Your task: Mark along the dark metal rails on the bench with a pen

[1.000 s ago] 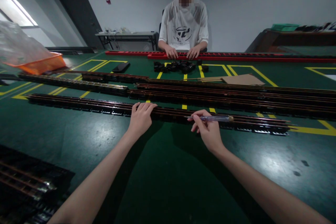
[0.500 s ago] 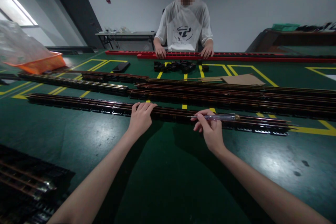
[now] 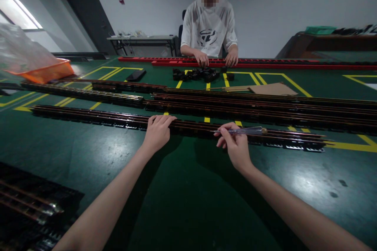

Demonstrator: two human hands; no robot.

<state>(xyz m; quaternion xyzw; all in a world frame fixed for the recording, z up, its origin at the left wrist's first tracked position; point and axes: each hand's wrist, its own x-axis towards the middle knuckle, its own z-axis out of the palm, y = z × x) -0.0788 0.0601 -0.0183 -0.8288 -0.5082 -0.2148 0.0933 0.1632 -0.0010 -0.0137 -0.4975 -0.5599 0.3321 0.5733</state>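
Observation:
A long black strip with copper-coloured rods (image 3: 97, 115) lies across the green table in front of me. My left hand (image 3: 158, 131) is closed over its middle, fingers bent over the far edge. To the right, my right hand (image 3: 235, 145) holds a screwdriver with a clear handle (image 3: 255, 130). The handle points right, and the thin tip is directed left, just at the strip. Whether the tip touches a part of the strip I cannot tell. Beyond it lie more such strips (image 3: 265, 108), side by side.
Across the table a person (image 3: 207, 27) has both hands at long red rails (image 3: 265, 65). Small black parts (image 3: 197, 74), a phone (image 3: 136, 75) and a cardboard piece (image 3: 273, 89) lie between us. An orange basket (image 3: 55, 71) with plastic bags is far left; more strips (image 3: 29, 200) lie near left.
The other person's hand on the left side of the picture has moved right along the red rails, closer to their other hand. My hands and the screwdriver have hardly moved.

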